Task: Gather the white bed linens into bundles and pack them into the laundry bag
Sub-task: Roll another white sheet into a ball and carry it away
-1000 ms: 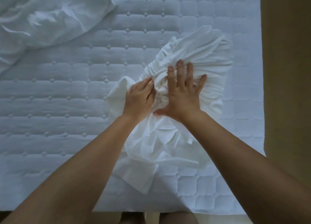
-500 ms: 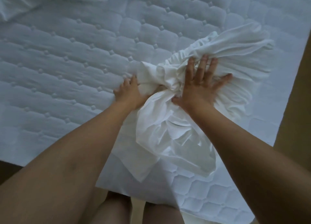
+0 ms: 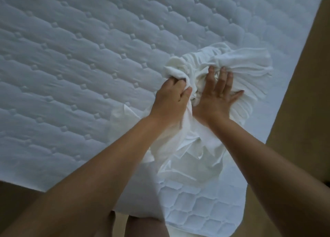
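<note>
Left hand (image 3: 171, 99) regripped linen (image 3: 250, 67), fingertips buried

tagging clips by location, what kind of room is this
Most likely a bedroom, perhaps a hotel room. A stripped quilted mattress fills the view, and a bunched white sheet lies near its corner, gripped by the left hand.

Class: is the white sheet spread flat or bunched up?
Bunched: the white sheet lies crumpled in folds, left hand gripping it.
</note>
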